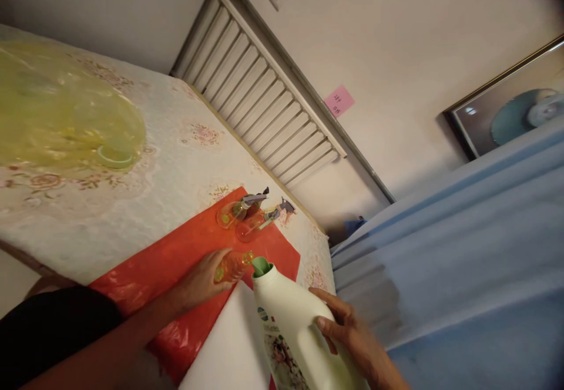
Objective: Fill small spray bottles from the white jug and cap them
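The person's left hand [220, 278] is clasping a small clear bottle [233, 267] with an orange-yellow tint, its fingers wrapping round the body; this bottle is lying tilted over the red sheet [185, 249], its neck pointing right toward the large jug; the right hand [341, 328] is gripping the handle of that pale jug [299, 325], thumb on the near side of the handle; the two hands are working apart, each closed on its own container. The jug is leaning to the left, its green spout [261, 266] sitting just beside the small bottle's neck; whether the two are touching, or any liquid is flowing, one cannot tell. Just beyond the left hand, two spray bottles [249, 229] with dark grey heads are standing close together on the red sheet; the sheet is covering part of the flower-patterned surface [176, 184]; a white object [220, 343] is showing beside the jug at the near edge. At the far left, a yellow plastic bag [57, 108] is resting on the surface; a pale radiator [259, 84] is running along the wall behind, and a blue curtain [462, 249] is hanging on the right.
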A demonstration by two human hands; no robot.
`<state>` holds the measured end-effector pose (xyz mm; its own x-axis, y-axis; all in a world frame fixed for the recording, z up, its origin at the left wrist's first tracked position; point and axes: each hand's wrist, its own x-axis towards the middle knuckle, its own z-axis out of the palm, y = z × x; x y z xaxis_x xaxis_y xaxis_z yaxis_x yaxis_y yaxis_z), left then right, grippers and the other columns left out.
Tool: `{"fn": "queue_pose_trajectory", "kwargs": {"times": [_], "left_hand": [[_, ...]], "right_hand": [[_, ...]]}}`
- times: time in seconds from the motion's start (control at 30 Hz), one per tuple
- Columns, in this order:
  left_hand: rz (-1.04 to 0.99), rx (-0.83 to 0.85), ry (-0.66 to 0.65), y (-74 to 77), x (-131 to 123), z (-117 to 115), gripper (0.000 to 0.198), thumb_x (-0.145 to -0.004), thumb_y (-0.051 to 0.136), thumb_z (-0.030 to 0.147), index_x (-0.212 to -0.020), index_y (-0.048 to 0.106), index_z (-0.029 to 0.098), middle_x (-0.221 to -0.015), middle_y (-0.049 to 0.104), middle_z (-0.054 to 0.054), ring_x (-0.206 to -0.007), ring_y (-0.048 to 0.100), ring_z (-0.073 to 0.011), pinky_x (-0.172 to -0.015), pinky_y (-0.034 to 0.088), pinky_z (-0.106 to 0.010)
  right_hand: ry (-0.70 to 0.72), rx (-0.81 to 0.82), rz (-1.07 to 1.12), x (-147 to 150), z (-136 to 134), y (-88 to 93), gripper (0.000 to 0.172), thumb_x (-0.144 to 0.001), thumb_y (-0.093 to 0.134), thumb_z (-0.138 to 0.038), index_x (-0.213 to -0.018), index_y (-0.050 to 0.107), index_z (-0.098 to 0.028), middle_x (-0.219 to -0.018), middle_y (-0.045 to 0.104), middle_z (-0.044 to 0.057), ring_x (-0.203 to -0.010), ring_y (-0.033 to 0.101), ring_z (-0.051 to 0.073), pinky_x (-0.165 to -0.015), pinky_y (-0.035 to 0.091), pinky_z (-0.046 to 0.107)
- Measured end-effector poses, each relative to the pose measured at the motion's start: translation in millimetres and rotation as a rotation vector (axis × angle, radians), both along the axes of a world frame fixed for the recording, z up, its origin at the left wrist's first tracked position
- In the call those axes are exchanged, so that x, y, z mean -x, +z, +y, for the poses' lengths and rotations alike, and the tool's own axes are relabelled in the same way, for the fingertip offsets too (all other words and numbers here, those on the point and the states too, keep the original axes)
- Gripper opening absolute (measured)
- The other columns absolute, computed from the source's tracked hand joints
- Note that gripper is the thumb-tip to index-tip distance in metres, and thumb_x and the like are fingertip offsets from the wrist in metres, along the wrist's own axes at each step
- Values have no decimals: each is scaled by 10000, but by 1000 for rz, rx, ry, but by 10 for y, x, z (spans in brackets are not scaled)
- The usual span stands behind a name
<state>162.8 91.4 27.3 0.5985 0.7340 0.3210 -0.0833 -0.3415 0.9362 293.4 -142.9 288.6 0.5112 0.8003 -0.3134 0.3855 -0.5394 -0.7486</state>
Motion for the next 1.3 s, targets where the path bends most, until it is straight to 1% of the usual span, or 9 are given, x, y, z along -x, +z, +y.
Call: {"fn": "queue_pose_trajectory", "kwargs": {"times": [0.1,0.2,0.33,0.47,0.67,0.83,0.93,1.03,1.3], "left_hand": [[18,-7,2,18,4,-2,677,-669,735,361,-1315,549,278,-1341,625,-71,-1250,563,-328,-1046,472,-438],[61,-34,-14,38,9,-3,675,-701,720,363,-1333,512,252,-1365,604,-86,-1275,539,-309,-1073,441,-430],[94,-60,-28,13,-3,-4,678,-736,705,367,-1359,464,248,-1393,576,-94,-1296,516,-292,-1100,407,-429],[77,-76,-12,-22,-16,-5,659,-743,693,403,-1349,482,256,-1378,585,-85,-1295,520,-291,-1092,420,-400],[76,-50,-20,16,7,-13,666,-732,706,369,-1347,481,250,-1377,585,-95,-1286,525,-310,-1081,430,-443],[54,-58,-12,-8,4,-11,669,-729,711,383,-1347,490,256,-1366,591,-96,-1284,530,-309,-1074,438,-436],[54,-50,-11,12,11,-11,657,-724,713,382,-1333,497,267,-1355,598,-91,-1272,537,-311,-1067,443,-441],[70,-37,-27,45,22,-12,657,-734,703,376,-1337,484,235,-1358,588,-109,-1271,534,-309,-1063,446,-437],[104,-47,-32,33,13,-8,659,-719,708,366,-1327,483,248,-1356,583,-116,-1276,530,-317,-1071,432,-449]], "right_hand": [[20,12,-25,-14,7,9,586,-758,719,-535,-1232,659,-194,-755,606,-3,-466,390,59,-427,290,196],[52,34,-30,-31,16,19,622,-764,708,-554,-1262,640,-187,-753,597,-2,-466,388,58,-429,295,197],[73,58,-38,-42,38,42,638,-773,699,-569,-1283,627,-193,-778,599,5,-472,392,57,-433,298,200],[68,87,-61,-47,54,67,656,-772,699,-580,-1295,619,-194,-756,593,-3,-462,391,53,-439,288,203],[55,89,-55,-94,52,64,675,-767,706,-573,-1315,609,-191,-747,587,-6,-462,397,60,-432,298,207],[51,102,-61,-93,53,72,670,-766,710,-564,-1318,608,-198,-744,595,-6,-465,398,60,-431,304,204],[44,104,-62,-85,66,81,689,-749,718,-572,-1316,609,-196,-739,593,-7,-461,395,60,-422,300,202],[47,121,-74,-85,77,94,696,-752,715,-567,-1326,601,-190,-729,594,-6,-461,404,64,-425,311,204],[59,139,-98,-73,78,117,645,-785,694,-529,-1331,597,-199,-717,583,-16,-468,407,66,-429,306,202]]}}
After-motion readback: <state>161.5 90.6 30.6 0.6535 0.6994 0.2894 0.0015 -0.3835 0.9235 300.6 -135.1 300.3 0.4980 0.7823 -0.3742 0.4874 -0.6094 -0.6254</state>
